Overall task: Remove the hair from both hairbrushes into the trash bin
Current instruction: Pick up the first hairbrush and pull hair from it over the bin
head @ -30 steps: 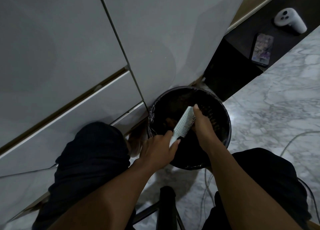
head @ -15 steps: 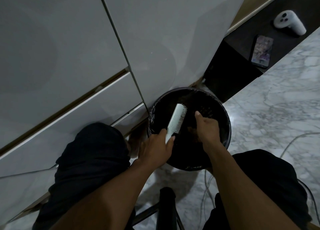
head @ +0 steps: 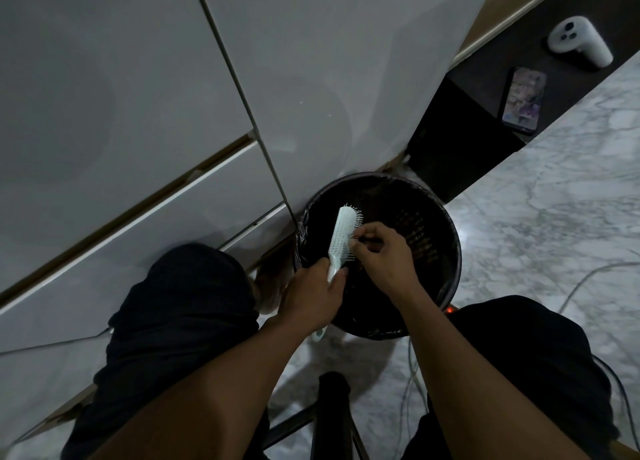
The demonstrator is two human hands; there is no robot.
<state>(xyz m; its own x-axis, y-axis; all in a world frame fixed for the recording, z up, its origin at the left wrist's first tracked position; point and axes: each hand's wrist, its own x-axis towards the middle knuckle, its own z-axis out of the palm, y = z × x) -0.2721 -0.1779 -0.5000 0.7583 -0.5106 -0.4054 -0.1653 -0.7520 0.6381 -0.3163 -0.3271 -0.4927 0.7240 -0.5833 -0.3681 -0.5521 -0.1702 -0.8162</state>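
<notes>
A pale mint hairbrush [head: 341, 237] is held over the round black trash bin [head: 446, 224], bristles facing right. My left hand [head: 311, 295] is closed around its handle. My right hand [head: 382, 255] sits against the bristles, thumb and fingers pinched at them; a thin strand of hair seems to be between the fingertips. The brush's handle end [head: 319, 335] pokes out below my left hand. The bin has a black liner and stands on the floor against the cabinet. A second hairbrush is not visible.
White cabinet doors and drawers [head: 138, 113] fill the left and top. A phone [head: 524, 99] and a white controller [head: 580, 42] lie on a dark ledge at upper right. Marble floor [head: 554, 234] spreads right, with thin cables. My knees flank a dark stool leg [head: 332, 414].
My left hand tilted the brush more upright and to the left. My right hand dropped into the bin, then rose back to pinch at the bristles.
</notes>
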